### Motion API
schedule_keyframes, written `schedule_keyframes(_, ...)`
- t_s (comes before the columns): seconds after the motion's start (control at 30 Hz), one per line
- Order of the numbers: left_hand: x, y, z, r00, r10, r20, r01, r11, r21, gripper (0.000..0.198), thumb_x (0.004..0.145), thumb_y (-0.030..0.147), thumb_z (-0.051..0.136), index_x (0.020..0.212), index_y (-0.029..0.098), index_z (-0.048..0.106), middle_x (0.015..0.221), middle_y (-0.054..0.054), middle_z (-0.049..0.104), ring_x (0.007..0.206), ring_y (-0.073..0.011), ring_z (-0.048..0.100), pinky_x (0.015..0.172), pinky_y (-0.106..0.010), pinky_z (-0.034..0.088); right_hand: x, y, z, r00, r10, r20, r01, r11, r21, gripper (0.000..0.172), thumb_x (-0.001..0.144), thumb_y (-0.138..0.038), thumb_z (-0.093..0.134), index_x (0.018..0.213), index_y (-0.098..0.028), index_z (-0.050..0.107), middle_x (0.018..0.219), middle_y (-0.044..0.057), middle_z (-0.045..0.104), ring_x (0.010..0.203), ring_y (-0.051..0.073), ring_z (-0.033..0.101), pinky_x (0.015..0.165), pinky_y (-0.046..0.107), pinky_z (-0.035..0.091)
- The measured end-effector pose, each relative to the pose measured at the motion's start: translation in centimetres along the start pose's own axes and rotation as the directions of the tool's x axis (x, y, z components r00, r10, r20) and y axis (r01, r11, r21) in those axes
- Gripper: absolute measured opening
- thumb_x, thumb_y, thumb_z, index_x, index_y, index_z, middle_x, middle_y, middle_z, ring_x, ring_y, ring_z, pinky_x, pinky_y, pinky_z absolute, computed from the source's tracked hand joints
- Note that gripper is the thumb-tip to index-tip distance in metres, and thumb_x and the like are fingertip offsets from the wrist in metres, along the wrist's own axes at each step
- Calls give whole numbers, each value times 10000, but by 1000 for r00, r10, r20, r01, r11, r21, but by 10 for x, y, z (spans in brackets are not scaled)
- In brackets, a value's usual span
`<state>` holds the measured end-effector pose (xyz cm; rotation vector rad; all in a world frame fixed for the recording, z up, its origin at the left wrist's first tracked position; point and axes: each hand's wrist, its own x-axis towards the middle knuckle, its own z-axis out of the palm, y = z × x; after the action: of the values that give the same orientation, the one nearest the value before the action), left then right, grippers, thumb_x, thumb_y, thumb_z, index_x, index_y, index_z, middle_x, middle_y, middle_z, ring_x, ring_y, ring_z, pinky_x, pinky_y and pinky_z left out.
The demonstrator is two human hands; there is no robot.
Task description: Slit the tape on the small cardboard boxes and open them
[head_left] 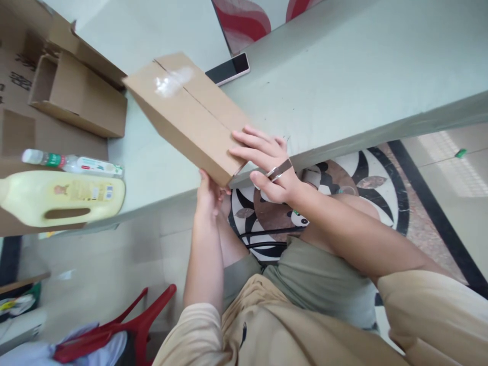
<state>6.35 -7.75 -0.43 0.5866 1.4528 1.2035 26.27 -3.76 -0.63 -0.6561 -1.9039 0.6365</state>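
Brown cardboard box (186, 114); pale yellow jug (61, 197); red chair (125, 325).

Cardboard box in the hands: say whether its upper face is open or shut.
Shut: on the cardboard box two flaps meet along a seam, clear tape across it.

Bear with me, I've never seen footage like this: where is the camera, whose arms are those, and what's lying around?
No machine here. One camera sits on a person's head, looking down at their own arms. The left hand grips the near end of a closed cardboard box from below; the right hand lies flat on top, fingers open. The box tilts above the edge of the pale green table. On the table lie a phone, an open carton, a yellow jug and a clear bottle.
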Motion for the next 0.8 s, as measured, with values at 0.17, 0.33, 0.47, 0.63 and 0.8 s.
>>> schedule_keyframes(0.17, 4, -14, 4, 998, -36, -60, 41, 996, 85, 318, 933, 463, 591, 903, 159, 679, 637, -13, 640, 348, -61, 469, 298, -172, 178, -2, -5, 9, 996, 80, 28, -76, 989, -130, 490, 953, -544, 371, 1392, -452, 568, 1537, -45, 551, 1487, 328, 427, 1237, 594, 149)
schedule_keyframes(0.33, 7, -7, -11, 879, 405, -252, -341, 903, 260, 268, 787, 296, 731, 1038, 217, 682, 1018, -41, 735, 805, -133, 700, 648, -209, 551, -1, -7, 14, 997, -16, 70, 29, 979, -199, 490, 955, -483, 398, 1408, -393, 563, 1540, -19, 556, 1456, 299, 464, 1173, 535, 275)
schedule_keyframes(0.47, 0, 18, -19, 519, 846, -120, -723, 510, 466, 330, 858, 352, 671, 1175, 260, 670, 1268, -51, 681, 1231, -208, 635, 1105, -388, 490, -1, -4, 14, 996, -73, 49, 82, 970, -228, 475, 961, -463, 411, 1414, -407, 543, 1520, -29, 577, 1432, 278, 492, 1128, 506, 337)
schedule_keyframes(0.63, 6, 29, -5, 372, 880, 295, -836, 179, 519, 407, 932, 530, 543, 1195, 270, 713, 1324, -55, 651, 1442, -276, 469, 1296, -528, 233, 0, -5, 13, 998, -66, 23, 69, 986, -153, 451, 969, -495, 422, 1396, -428, 552, 1507, -26, 586, 1431, 297, 496, 1148, 553, 338)
schedule_keyframes(0.8, 38, 0, 1, 424, 905, 25, -839, 382, 387, 571, 927, 694, 379, 1105, 259, 702, 1267, -73, 575, 1467, -301, 404, 1320, -549, 124, 7, -7, 4, 988, 137, -68, -111, 951, 290, 466, 985, -605, 370, 1184, -311, 671, 1342, 55, 683, 1340, 292, 582, 1144, 545, 424)
